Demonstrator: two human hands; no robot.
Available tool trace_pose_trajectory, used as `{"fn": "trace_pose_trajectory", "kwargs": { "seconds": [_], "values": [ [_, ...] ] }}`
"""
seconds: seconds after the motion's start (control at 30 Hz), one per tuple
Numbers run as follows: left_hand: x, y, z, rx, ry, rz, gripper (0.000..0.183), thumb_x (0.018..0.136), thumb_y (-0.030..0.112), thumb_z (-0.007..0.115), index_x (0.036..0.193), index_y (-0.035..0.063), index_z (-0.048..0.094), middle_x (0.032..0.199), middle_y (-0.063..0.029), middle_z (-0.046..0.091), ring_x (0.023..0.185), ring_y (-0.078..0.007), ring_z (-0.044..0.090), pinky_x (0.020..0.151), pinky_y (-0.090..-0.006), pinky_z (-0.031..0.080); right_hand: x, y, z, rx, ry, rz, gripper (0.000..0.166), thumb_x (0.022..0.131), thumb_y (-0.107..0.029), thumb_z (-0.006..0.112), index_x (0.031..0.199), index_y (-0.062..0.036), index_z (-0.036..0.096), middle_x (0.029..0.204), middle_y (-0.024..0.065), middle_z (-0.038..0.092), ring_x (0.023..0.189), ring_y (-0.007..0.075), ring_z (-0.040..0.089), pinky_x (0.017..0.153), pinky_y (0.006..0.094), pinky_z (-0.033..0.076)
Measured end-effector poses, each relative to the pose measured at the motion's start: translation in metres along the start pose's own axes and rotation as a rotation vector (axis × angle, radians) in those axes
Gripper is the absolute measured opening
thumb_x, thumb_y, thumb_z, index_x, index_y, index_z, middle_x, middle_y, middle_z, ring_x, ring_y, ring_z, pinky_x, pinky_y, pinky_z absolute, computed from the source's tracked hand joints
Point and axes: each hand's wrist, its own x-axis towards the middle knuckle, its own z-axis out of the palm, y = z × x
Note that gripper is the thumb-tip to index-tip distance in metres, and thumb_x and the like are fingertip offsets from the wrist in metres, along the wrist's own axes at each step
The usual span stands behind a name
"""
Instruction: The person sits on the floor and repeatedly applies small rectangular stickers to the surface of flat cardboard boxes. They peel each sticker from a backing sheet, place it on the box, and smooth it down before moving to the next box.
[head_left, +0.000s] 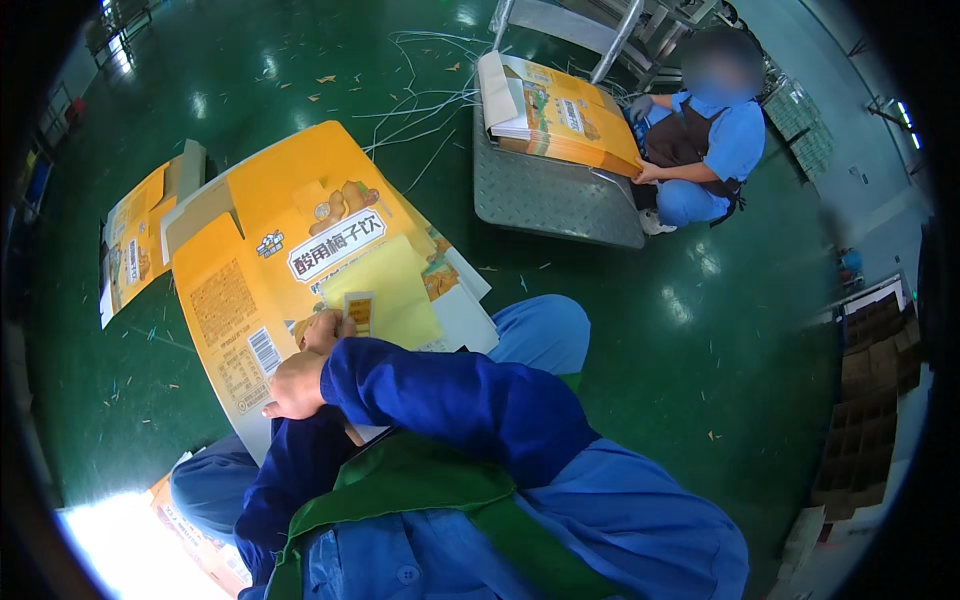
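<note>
Flattened yellow cartons (262, 180), printed with fruit pictures, a barcode and writing, lie across my knees. A pale yellow sheet (397, 292) rests on the top carton, and a small printed label (358, 313) lies at the sheet's left part. My right hand (296, 386) is over the carton's near side, its forearm crossing above my left sleeve. Bent fingers touch the label's left edge; whose hand they belong to is unclear. Most of my left hand is hidden beneath the right forearm, with only a strip of skin showing there.
More flattened cartons (135, 232) lie on the green floor at left. A co-worker (705, 142) crouches by a metal platform cart (547, 195), touching a stack of flattened cartons (570, 112). Loose white straps (420, 112) tangle beside it. Brown boxes (862, 405) are stacked at far right.
</note>
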Motion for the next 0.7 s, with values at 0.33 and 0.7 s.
{"fn": "trace_pose_trajectory", "kwargs": {
  "seconds": [0.33, 0.7],
  "values": [
    [-0.002, -0.012, -0.026, -0.030, 0.067, -0.206, 0.032, 0.090, 0.035, 0.059, 0.097, 0.0054, 0.068, 0.092, -0.0107, 0.068, 0.088, -0.0264, 0.064, 0.079, -0.0355, 0.048, 0.001, 0.028, -0.031, -0.300, 0.120, -0.221, 0.046, 0.082, -0.047, 0.059, 0.105, -0.0079, 0.069, 0.101, 0.0163, 0.068, 0.095, 0.0339, 0.064, 0.085, 0.0426, 0.049],
    [-0.010, -0.015, -0.030, -0.070, 0.086, -0.175, 0.032, 0.089, 0.035, 0.059, 0.098, 0.0056, 0.068, 0.093, -0.0111, 0.068, 0.089, -0.0269, 0.064, 0.080, -0.0358, 0.047, 0.019, 0.035, -0.020, -0.229, 0.076, -0.159, 0.051, 0.088, -0.048, 0.051, 0.110, -0.0056, 0.067, 0.107, 0.0176, 0.066, 0.104, 0.0326, 0.061, 0.091, 0.0416, 0.047]
  ]
}}
